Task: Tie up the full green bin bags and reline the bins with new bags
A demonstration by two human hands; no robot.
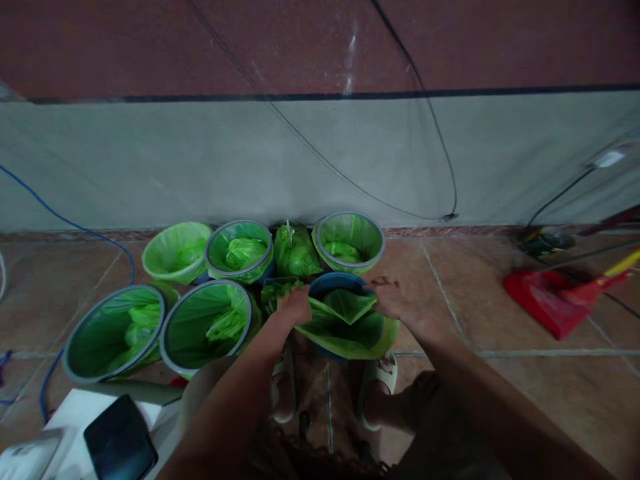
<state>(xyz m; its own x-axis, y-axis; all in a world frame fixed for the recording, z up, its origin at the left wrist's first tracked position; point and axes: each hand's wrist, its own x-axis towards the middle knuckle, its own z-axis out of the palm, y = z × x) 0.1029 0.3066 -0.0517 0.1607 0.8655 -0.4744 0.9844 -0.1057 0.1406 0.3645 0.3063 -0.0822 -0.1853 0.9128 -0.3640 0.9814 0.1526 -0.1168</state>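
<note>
Head view: left hand (294, 305) and right hand (395, 301) each have fingers closed on an edge of the green bag (345, 320), spreading it flat over the blue bin (334, 283) – likely to line it. Bag's long axis runs left to right, its folded corner pointing right. Lined bins (205, 327) crowd the tiled floor (475, 307) – a red dustpan (543, 297) lies well apart

A tiled floor (480, 293) in brownish tones meets a grey wall (200, 160) with a dark red band (150, 47) towards twelve o'clock. Black cables (440, 143) hang across the wall; the light is dim.
</note>
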